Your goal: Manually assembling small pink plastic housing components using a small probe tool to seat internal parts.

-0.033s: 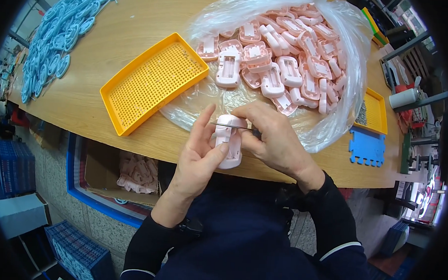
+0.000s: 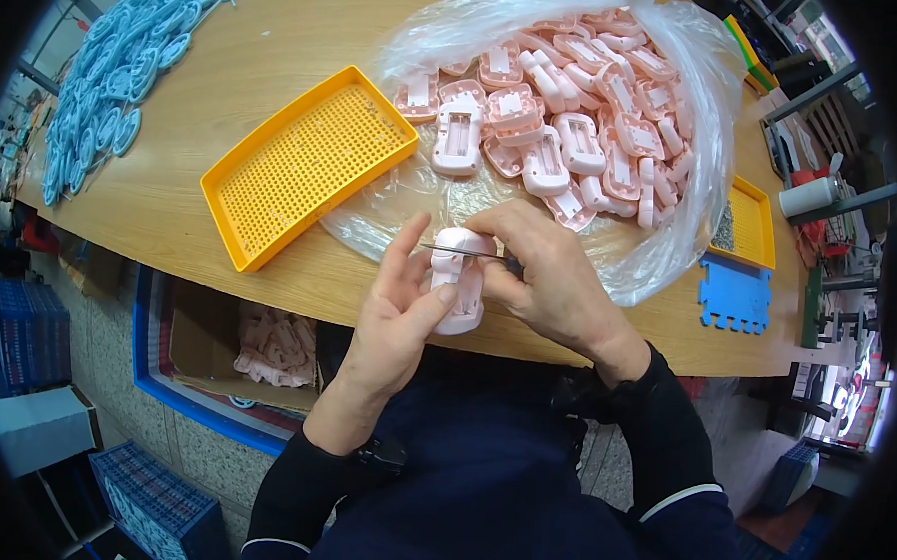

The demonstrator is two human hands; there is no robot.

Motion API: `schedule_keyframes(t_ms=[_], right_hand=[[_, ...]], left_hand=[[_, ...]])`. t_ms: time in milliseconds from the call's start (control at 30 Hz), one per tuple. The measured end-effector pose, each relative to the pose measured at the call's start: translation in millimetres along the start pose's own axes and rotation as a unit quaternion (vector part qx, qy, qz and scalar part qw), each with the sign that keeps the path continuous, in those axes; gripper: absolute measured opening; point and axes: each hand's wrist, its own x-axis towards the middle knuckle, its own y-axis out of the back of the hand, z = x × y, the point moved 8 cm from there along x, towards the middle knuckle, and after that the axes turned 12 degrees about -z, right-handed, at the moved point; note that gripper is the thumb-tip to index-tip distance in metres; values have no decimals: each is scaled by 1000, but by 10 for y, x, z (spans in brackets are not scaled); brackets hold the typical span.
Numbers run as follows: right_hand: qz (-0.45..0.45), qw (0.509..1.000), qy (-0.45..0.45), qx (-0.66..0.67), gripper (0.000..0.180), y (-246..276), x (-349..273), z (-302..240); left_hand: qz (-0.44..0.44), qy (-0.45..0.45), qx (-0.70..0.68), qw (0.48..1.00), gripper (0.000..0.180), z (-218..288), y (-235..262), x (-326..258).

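My left hand (image 2: 397, 313) holds a pink plastic housing (image 2: 464, 303) upright just in front of the wooden table's near edge, thumb pressed on its front. My right hand (image 2: 549, 279) pinches a thin metal blade-like tool (image 2: 452, 249) that lies across the top of the housing. Just beyond my hands, a heap of similar pink housings (image 2: 566, 105) lies on an opened clear plastic bag (image 2: 670, 240).
An orange perforated tray (image 2: 308, 164) sits left of the bag. Several light-blue parts (image 2: 117, 75) lie at the table's far left. At the right are a smaller orange tray (image 2: 746, 223) and a blue foam puzzle tile (image 2: 736, 293). Under the table, a cardboard box (image 2: 200, 344) holds pink parts.
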Motion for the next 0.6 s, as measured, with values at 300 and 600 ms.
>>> schedule_keyframes(t_ms=[300,600], right_hand=[[16,999,21,-25,28,-7,8,-73],[-11,999,16,38,27,-149,-24,-90]], left_hand=[[-10,80,-122,989,33,-162,5,-57],[-54,81,-108,989,40,-169,71,-215]])
